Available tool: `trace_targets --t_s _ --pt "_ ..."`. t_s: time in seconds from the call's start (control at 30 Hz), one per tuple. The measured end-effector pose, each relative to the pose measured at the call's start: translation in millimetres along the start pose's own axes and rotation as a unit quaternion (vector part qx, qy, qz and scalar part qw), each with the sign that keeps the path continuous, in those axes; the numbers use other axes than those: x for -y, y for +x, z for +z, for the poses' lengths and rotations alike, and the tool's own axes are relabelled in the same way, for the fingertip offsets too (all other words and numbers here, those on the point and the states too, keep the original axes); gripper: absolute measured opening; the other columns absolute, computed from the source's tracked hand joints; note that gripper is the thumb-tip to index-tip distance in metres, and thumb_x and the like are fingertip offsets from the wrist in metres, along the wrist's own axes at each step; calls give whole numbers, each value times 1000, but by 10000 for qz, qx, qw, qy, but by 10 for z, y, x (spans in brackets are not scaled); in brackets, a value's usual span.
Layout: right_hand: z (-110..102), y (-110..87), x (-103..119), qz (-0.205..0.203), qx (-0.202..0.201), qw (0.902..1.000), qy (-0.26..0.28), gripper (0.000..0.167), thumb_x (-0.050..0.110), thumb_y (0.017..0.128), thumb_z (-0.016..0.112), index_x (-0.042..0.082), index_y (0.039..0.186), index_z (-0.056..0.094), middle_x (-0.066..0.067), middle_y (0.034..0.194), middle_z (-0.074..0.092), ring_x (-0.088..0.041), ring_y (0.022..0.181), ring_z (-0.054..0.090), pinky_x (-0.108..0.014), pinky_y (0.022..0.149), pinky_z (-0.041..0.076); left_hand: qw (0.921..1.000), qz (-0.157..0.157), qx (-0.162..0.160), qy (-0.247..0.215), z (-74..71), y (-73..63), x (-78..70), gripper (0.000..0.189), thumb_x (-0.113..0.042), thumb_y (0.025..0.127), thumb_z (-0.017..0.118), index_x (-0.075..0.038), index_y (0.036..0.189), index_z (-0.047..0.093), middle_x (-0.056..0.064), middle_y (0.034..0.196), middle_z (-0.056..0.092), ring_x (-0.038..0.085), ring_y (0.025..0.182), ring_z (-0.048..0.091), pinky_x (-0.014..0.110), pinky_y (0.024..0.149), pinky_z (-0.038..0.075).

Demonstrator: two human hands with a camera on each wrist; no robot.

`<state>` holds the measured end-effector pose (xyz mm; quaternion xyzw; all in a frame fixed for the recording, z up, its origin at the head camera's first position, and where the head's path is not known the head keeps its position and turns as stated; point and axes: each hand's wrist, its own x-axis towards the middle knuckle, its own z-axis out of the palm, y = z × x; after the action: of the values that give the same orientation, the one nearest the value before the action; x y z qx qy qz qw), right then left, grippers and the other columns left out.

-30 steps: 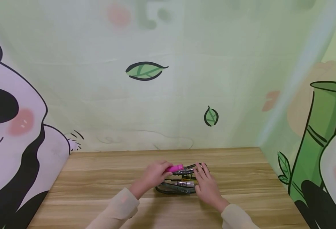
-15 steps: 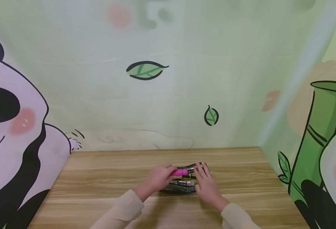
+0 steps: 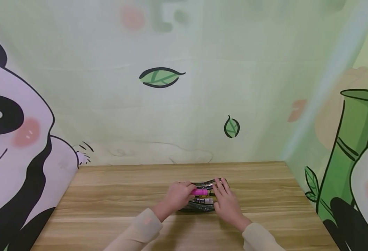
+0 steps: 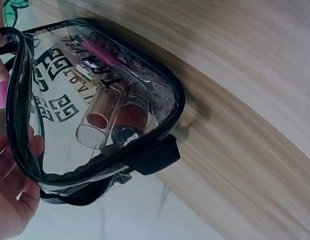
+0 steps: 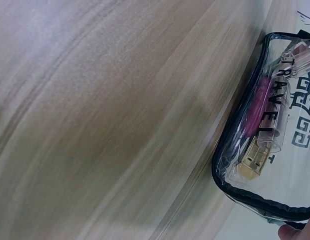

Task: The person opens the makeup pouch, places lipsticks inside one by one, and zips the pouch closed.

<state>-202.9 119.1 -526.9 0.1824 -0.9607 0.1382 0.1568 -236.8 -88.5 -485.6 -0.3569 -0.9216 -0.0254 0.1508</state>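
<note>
My left hand (image 3: 179, 196) pinches a bright pink cosmetic tube (image 3: 201, 192) over the mouth of a clear bag (image 3: 197, 208) with black trim. Across the bag's right end lies my right hand (image 3: 226, 202), fingers extended over the far rim, thumb at the near one, with the mouth spread between them. Through the plastic, the left wrist view shows a clear tube (image 4: 97, 120), a dark-red tube (image 4: 130, 120) and a magenta item (image 4: 99, 52). A gold-coloured piece (image 5: 252, 160) shows inside the bag in the right wrist view.
A wood-grain table (image 3: 114, 195) carries the bag. Behind it rises a pale green backdrop (image 3: 196, 104) with printed leaves, pandas and bamboo. A black fabric tab (image 4: 157, 155) sticks out from the bag's end.
My left hand has moved right and slightly nearer with the pink tube, from above the bag's left part to over its open mouth. The right hand has stayed at the bag's right end.
</note>
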Motion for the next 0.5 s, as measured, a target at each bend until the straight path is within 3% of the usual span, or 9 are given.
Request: trace_targets --t_s 0.5 --pt "27 2 -8 -9 -59 9999 141 57 10 74 55 0 128 43 -10 143 28 -32 133 20 -47 99 33 9960 -124 345 819 79 106 -172 23 -38 78 62 -23 95 62 -9 86 62 8 75 60 24 61 44"
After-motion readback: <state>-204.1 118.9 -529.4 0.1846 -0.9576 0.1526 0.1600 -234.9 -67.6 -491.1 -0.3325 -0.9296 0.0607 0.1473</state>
